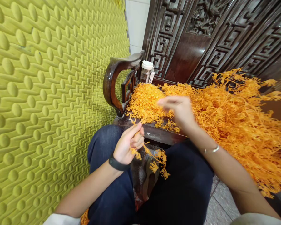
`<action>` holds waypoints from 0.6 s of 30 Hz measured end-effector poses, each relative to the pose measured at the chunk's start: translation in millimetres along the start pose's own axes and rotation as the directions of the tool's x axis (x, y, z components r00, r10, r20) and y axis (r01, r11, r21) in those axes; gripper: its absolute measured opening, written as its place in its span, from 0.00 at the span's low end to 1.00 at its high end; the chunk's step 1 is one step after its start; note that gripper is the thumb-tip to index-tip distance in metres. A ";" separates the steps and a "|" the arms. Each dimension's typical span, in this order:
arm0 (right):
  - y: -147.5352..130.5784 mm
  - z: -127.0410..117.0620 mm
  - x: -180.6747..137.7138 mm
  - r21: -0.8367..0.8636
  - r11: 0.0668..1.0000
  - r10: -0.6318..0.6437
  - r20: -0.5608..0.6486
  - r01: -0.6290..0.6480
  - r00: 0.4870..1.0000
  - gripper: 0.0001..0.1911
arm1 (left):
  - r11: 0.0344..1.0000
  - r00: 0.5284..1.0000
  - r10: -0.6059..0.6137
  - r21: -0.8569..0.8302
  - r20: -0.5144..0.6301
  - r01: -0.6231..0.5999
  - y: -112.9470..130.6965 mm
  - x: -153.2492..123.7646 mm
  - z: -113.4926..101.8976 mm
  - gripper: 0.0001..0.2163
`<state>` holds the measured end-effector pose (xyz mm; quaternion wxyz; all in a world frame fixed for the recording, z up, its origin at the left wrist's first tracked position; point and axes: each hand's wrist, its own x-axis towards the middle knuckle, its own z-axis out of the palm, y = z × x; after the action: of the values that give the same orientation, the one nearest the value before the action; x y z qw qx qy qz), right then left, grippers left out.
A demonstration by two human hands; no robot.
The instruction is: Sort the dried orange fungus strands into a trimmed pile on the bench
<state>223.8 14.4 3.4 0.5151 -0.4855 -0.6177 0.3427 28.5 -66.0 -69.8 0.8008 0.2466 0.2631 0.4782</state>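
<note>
My left hand (pixel 128 143), with a black band on its wrist, is closed on a small orange plastic sprig (pixel 155 157) that hangs down between my knees. My right hand (pixel 178 109) is blurred by motion above the front edge of a dark wooden bench (pixel 154 132). It hovers over a heap of small orange pieces (pixel 146 103); its fingers point left and whether they hold anything is unclear. A bigger pile of long orange branching sprigs (pixel 239 125) covers the bench to the right.
A white-capped clear jar (pixel 146 72) stands at the back by the carved armrest (pixel 114 81). The carved bench back (pixel 201 34) rises behind. A green bumpy mat (pixel 42 93) lies to the left. My dark trousers (pixel 178 187) fill the foreground.
</note>
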 end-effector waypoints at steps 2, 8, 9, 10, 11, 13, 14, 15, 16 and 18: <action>16.2 -41.0 24.4 0.010 0.986 -0.138 -0.512 0.166 0.848 0.06 | 1.000 0.997 -0.009 -0.007 -0.079 0.008 -4.1 -14.4 -10.8 0.14; 104.6 -96.1 32.5 -0.063 0.995 -0.098 -0.577 0.075 0.811 0.15 | 0.996 0.986 -0.080 0.025 -0.148 0.085 -23.8 -45.4 -31.2 0.15; 114.7 -92.1 27.6 -0.055 0.997 -0.079 -0.539 0.058 0.839 0.14 | 0.995 0.986 -0.087 0.038 -0.142 0.093 -25.3 -45.7 -31.5 0.15; 121.5 -87.0 23.7 -0.043 0.998 -0.068 -0.513 0.053 0.856 0.12 | 0.994 0.987 -0.084 0.052 -0.137 0.092 -26.0 -45.1 -31.5 0.15; 125.1 -82.0 21.4 -0.031 0.998 -0.068 -0.498 0.061 0.864 0.11 | 0.994 0.988 -0.081 0.066 -0.133 0.090 -26.3 -43.9 -31.5 0.15; 125.5 -75.1 21.9 -0.016 0.995 -0.097 -0.488 0.102 0.868 0.11 | 0.991 0.988 -0.095 0.086 -0.121 0.105 -26.1 -40.6 -31.5 0.16; 123.7 -73.8 23.9 -0.019 0.992 -0.120 -0.479 0.126 0.870 0.11 | 0.989 0.988 -0.103 0.092 -0.116 0.114 -26.1 -39.0 -31.7 0.16; 121.4 -73.7 26.3 -0.025 0.989 -0.141 -0.464 0.146 0.874 0.11 | 0.988 0.988 -0.107 0.096 -0.113 0.118 -26.3 -37.5 -32.0 0.16; 119.0 -74.6 28.6 -0.032 0.987 -0.157 -0.452 0.160 0.878 0.11 | 0.988 0.988 -0.107 0.100 -0.112 0.118 -26.7 -36.3 -32.5 0.16; 114.0 -77.8 31.7 -0.033 0.985 -0.165 -0.432 0.168 0.886 0.09 | 0.984 0.987 -0.111 0.124 -0.118 0.126 -28.5 -34.1 -33.6 0.16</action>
<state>327.4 72.0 -74.0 0.6684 -0.4933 -0.5259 0.1825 10.8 -103.7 -106.8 0.7941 0.2558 0.3523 0.4242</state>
